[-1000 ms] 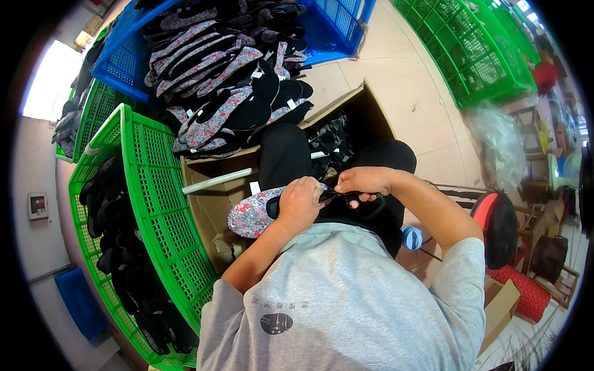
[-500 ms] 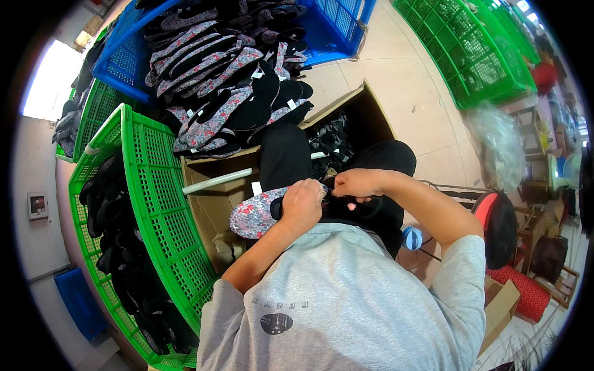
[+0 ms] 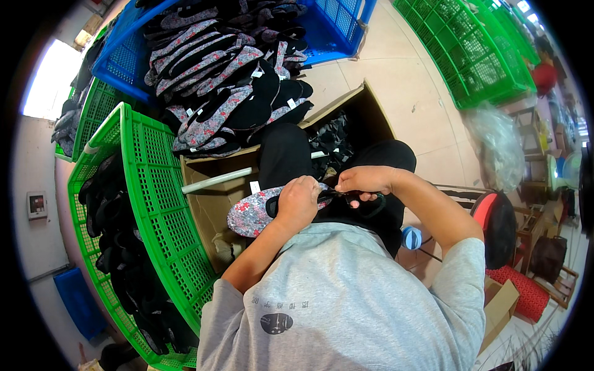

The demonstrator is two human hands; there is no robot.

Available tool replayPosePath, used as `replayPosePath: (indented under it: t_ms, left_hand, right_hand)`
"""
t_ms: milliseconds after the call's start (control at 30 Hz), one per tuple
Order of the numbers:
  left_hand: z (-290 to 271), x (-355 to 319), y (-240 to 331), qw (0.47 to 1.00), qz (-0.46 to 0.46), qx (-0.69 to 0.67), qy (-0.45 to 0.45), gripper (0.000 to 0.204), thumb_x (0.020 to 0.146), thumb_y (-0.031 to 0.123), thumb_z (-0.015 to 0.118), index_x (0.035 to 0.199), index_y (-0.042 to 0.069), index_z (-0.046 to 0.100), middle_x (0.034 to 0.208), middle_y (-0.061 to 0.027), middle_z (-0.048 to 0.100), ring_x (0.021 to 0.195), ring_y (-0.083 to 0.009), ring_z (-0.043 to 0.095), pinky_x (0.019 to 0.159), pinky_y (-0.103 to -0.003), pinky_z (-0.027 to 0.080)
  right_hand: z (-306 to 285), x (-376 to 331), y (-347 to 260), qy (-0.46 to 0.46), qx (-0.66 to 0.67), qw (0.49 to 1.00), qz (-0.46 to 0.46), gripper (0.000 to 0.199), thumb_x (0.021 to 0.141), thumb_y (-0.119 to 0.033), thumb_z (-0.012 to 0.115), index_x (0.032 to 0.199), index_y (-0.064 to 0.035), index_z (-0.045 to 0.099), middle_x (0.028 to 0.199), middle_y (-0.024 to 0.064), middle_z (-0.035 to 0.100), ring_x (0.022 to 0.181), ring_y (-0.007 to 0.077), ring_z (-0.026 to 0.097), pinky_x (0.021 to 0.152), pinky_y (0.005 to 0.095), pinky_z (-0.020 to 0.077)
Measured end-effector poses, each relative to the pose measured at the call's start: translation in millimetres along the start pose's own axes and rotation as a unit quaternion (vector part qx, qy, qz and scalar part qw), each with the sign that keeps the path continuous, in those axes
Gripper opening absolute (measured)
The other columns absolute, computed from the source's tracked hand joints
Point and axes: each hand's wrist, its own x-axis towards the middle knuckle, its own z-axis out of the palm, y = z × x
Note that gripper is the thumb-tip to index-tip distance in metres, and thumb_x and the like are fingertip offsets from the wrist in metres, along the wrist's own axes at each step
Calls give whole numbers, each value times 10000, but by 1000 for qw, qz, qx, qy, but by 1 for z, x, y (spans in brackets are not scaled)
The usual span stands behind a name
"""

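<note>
My left hand (image 3: 299,199) is closed on a floral cloth shoe (image 3: 247,214), grey with red flowers, a black lining and a white tag, held level above my lap. The shoe's right end is hidden by my fingers. Just to the right, my right hand (image 3: 366,179) is closed, thumb and forefinger pinched close to that end. It holds what looks like a pair of dark scissors (image 3: 331,195), partly hidden and hard to tell from my black trousers. Beyond my knees, many similar shoes (image 3: 213,117) lie heaped, soles and floral sides showing.
An open cardboard box (image 3: 378,111) with black scraps stands between my knees, a white bar (image 3: 218,180) across it. Green crates (image 3: 164,204) with black shoes are at my left; a blue crate (image 3: 334,28) is ahead. Another green crate (image 3: 464,49) stands far right, near a plastic bag (image 3: 498,145).
The shoe and my left hand have shifted slightly left and up. My right hand has turned a little and moved slightly right, so more of the dark tool shows between the hands.
</note>
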Motion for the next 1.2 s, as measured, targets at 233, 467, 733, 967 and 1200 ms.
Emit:
replayPosePath:
  t_ms: [233, 467, 733, 967, 1200]
  left_hand:
    - [1, 0, 0, 1000, 6, 3, 3, 103, 846, 101, 631, 797, 18, 592, 788, -168, 622, 802, -383, 615, 726, -468, 476]
    - [0, -2, 0, 1000, -3, 8, -24, 85, 847, 94, 625, 808, 33, 581, 820, -156, 612, 844, -372, 597, 762, -475, 465]
    - [1, -2, 1, 1000, -3, 15, -23, 81, 840, 95, 633, 816, 35, 583, 840, -151, 616, 854, -368, 597, 765, -473, 467]
    - [2, -2, 0, 999, 21, 28, -16, 100, 850, 110, 635, 809, 37, 581, 806, -152, 606, 831, -373, 599, 749, -475, 463]
    - [5, -4, -3, 998, 40, 44, -16, 87, 855, 110, 627, 821, 41, 585, 831, -149, 602, 849, -369, 595, 761, -470, 459]
  right_hand:
    - [0, 5, -2, -13, -9, 1000, 1, 200, 1026, -305, 498, 1041, -111, 544, 696, 10, 619, 459, 36, 371, 422, 215, 278]
    - [-2, 13, -3, -29, -47, 998, 5, 191, 1017, -293, 506, 1016, -109, 556, 683, 16, 631, 457, 43, 369, 420, 221, 277]
    - [-5, 12, -8, -41, -93, 995, -2, 192, 1008, -278, 514, 989, -94, 565, 684, 19, 643, 462, 50, 376, 423, 230, 282]
    - [-4, 14, -12, -21, -144, 989, -3, 197, 978, -269, 529, 952, -79, 574, 674, 26, 644, 462, 73, 396, 427, 255, 300]
    - [2, 20, -22, 10, -245, 970, -1, 205, 937, -257, 536, 921, -57, 583, 645, 40, 647, 474, 106, 457, 440, 283, 358]
